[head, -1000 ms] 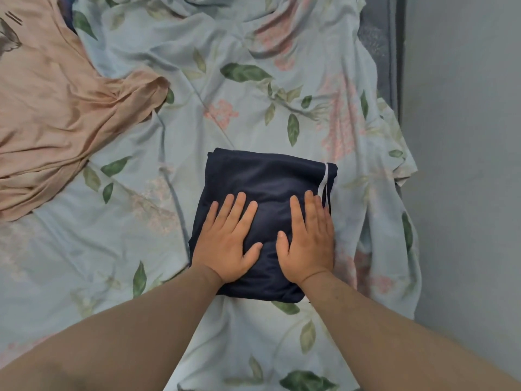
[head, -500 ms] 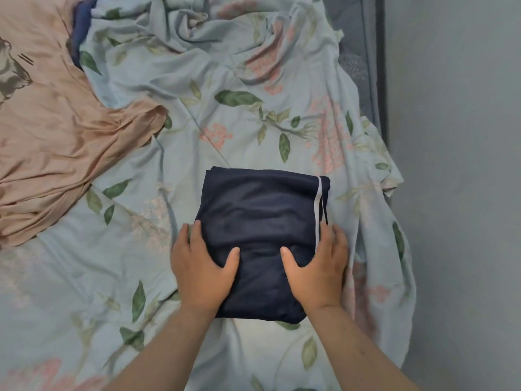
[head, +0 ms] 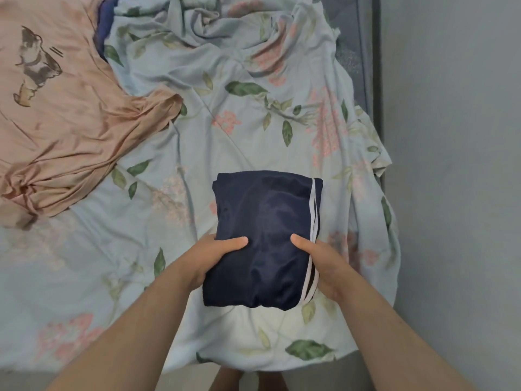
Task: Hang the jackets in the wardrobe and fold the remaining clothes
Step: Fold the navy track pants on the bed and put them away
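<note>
Nearest to us, at the bottom edge of the view, our feet (head: 245,380) show below the hanging hem of the floral bedsheet (head: 197,136). Our two bare forearms reach up from the lower corners toward the middle of the bed.

Our left hand (head: 214,258) grips the left edge of the folded navy garment (head: 262,238), thumb laid flat across the top of the cloth; the fingers go under the bundle and we cannot see them. Our right hand (head: 327,263) grips the right edge in the same way, thumb on top, fingers tucked out of sight beneath. The thumb tips point toward each other and stay well apart.

The garment is a compact, roughly rectangular bundle with a white stripe (head: 312,238) running along its right side. It sits over the near right part of the bed, close to the bed's foot edge; whether its far end touches the sheet or is raised off it we cannot tell.

Farther off to the left, a peach t-shirt (head: 64,128) with a small animal print lies spread and rumpled, unfolded. Behind its upper edge a sliver of blue cloth (head: 103,29) peeks out. At the far end the sheet is bunched into folds, and a grey wall (head: 451,165) runs along the right side.
</note>
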Demonstrator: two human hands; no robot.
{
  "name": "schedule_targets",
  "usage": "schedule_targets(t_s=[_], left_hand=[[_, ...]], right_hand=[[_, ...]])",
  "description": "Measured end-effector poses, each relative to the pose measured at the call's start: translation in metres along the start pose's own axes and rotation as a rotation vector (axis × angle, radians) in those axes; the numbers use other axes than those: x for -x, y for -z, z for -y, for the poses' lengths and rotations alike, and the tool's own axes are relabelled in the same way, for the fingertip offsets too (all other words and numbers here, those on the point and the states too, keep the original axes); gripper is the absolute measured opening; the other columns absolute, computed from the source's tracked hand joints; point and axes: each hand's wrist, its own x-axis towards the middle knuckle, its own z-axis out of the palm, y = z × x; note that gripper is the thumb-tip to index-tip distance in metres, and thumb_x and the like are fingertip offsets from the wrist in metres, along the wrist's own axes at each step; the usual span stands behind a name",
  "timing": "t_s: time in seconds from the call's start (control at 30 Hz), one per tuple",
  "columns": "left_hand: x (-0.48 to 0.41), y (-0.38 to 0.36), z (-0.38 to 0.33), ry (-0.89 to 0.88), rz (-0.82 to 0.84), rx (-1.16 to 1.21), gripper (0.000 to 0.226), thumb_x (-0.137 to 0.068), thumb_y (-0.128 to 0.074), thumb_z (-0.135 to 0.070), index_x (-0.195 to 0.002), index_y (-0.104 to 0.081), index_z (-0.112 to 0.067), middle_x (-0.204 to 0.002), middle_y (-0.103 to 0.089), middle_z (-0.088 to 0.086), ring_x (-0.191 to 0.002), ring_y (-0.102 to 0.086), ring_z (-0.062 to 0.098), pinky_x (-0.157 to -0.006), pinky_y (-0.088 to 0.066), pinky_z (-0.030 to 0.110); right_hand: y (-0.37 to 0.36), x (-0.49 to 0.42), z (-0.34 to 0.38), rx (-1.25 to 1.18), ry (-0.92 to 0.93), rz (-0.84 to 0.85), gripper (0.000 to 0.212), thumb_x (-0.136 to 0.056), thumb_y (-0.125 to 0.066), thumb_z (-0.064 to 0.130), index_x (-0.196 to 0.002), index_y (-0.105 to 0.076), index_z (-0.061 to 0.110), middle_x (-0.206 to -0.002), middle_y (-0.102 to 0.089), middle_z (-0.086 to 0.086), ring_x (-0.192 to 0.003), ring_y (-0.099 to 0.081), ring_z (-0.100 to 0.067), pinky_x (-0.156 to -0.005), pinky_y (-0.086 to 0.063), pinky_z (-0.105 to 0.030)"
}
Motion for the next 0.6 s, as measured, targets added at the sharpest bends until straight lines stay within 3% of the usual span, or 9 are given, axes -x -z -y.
schedule_targets(t_s=[0.13, 0.3, 0.47, 0.6], left_hand=[[0.014, 0.000, 0.010, 0.069, 0.006, 0.198, 0.050, -0.073, -0.081, -0.026, -0.119, -0.064, -0.019, -0.108, -0.075, 0.004, -0.097, -0.073, 0.025, -0.080, -0.057, 0.038], [0.053, -0.001, 0.008, 0.227, 0.080, 0.520, 0.063, -0.067, -0.086, -0.021, -0.123, -0.063, -0.005, -0.116, -0.070, 0.019, -0.102, -0.070, 0.037, -0.074, -0.059, 0.045], [0.117, 0.014, -0.014, 0.057, 0.064, 0.610, 0.065, -0.068, -0.084, -0.025, -0.125, -0.062, -0.005, -0.121, -0.068, 0.018, -0.108, -0.068, 0.035, -0.081, -0.058, 0.043], [0.183, 0.042, -0.047, -0.130, -0.028, 0.627, 0.055, -0.068, -0.077, -0.019, -0.120, -0.066, -0.007, -0.116, -0.071, 0.015, -0.101, -0.071, 0.031, -0.068, -0.060, 0.036]], right_hand=[[-0.009, 0.016, -0.006, -0.126, -0.054, 0.019, 0.037, -0.086, -0.070, 0.012, -0.123, -0.065, 0.007, -0.111, -0.073, -0.014, -0.100, -0.072, -0.031, -0.077, -0.059, -0.038], [-0.024, 0.052, -0.004, -0.245, -0.112, 0.150, 0.050, -0.079, -0.066, 0.014, -0.128, -0.062, 0.003, -0.124, -0.067, -0.019, -0.113, -0.065, -0.035, -0.087, -0.055, -0.043], [-0.062, 0.103, 0.032, -0.215, 0.034, 0.246, 0.057, -0.074, -0.067, 0.008, -0.130, -0.059, 0.000, -0.127, -0.064, -0.022, -0.115, -0.063, -0.038, -0.086, -0.056, -0.043], [-0.110, 0.151, 0.070, -0.173, 0.149, 0.270, 0.057, -0.073, -0.063, 0.007, -0.130, -0.059, 0.000, -0.126, -0.065, -0.022, -0.117, -0.061, -0.041, -0.099, -0.050, -0.050]])
